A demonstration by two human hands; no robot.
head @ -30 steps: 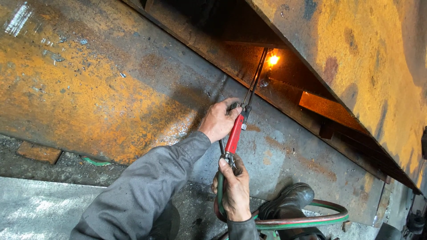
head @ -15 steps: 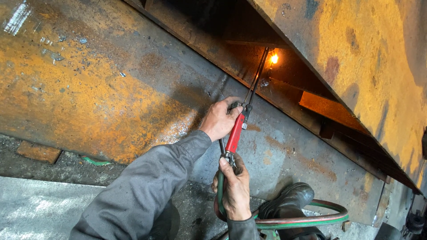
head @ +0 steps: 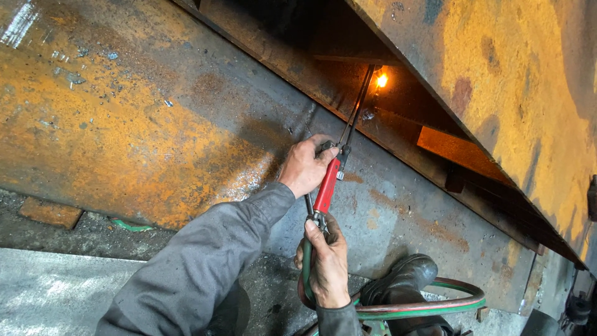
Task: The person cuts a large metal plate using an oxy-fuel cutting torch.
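A cutting torch with a red handle (head: pixel 327 185) slants up into the dark gap between two rusty steel plates (head: pixel 124 124), its tip burning with an orange flame (head: pixel 382 80). The left hand (head: pixel 305 167) grips the top of the handle, and the right hand (head: pixel 326 264) clasps its lower end where the green and red hoses (head: pixel 429 305) curl away past a black boot (head: pixel 404 280).

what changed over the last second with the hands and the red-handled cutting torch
Nothing visibly moved. The left hand is still wrapped round the upper end of the red-handled cutting torch, and the right hand still grips its lower end where the green and red hoses join. The orange flame keeps burning at the same spot under the rusty steel plate, and the black boot has not shifted.
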